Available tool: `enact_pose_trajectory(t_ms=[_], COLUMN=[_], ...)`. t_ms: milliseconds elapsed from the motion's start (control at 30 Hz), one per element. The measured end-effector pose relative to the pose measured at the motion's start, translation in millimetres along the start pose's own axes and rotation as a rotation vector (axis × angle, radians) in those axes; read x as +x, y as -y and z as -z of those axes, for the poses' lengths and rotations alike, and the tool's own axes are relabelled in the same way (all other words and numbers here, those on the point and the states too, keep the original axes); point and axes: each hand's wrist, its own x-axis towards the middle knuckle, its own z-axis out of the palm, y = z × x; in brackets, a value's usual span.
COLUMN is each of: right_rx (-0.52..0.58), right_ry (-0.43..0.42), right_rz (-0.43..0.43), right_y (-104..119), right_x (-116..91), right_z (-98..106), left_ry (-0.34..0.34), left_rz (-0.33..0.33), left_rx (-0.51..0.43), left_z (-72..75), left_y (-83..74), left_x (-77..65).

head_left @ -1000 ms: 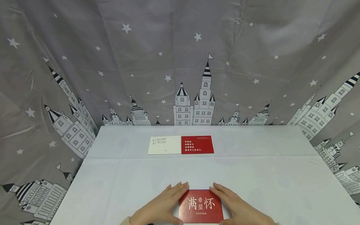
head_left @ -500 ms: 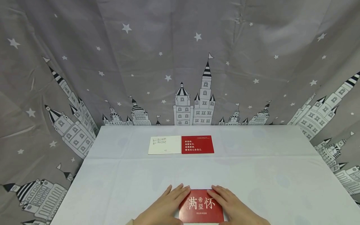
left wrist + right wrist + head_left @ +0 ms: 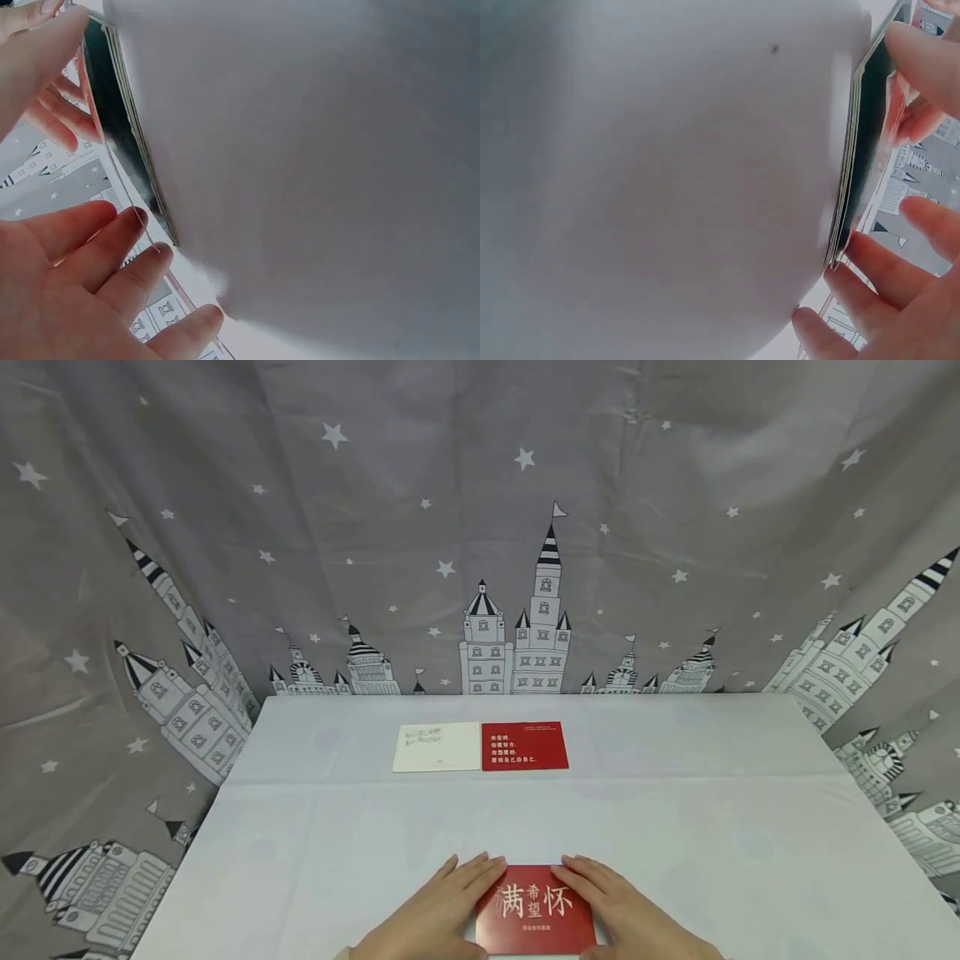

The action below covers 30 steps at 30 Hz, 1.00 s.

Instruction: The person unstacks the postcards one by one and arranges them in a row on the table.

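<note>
Left hand (image 3: 433, 912) and right hand (image 3: 636, 914) touch the red-topped card stack (image 3: 536, 914), fingers outspread. Beyond, on the counter (image 3: 675, 818), a cream handwritten card (image 3: 437, 753) lies beside a red text card (image 3: 543, 746).

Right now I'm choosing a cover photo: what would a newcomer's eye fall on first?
First, probably the near red card with large pale characters, at the bottom of the head view between the left hand and right hand. Then the white card and far red card, side by side toward the back of the white table. Behind them, black-and-white castles stand out on the gray curtain.
</note>
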Motion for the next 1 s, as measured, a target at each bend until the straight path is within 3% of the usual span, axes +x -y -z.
enact_pose_trajectory(t_ms=[267,567,833,1000], right_rx=[0.014,-0.107,-0.187,-0.217], right_ry=[0.016,-0.020,-0.068,-0.122], right_rz=[-0.020,0.036,0.063,0.084], right_y=[0.9,-2.3,-14.0,-27.0], right_x=[-1.7,3.5,7.2,9.9], right_z=[8.4,23.5,40.6,55.3], left_ry=[-0.011,-0.062,-0.039,-0.050], left_rz=[0.012,-0.082,-0.073,-0.097], left_rx=[-0.016,0.096,0.077,0.130], left_z=[5.5,11.7,20.5,26.4], left_y=[-3.7,-1.4,-3.1,-5.2], left_x=[1.2,14.3,39.8,62.8])
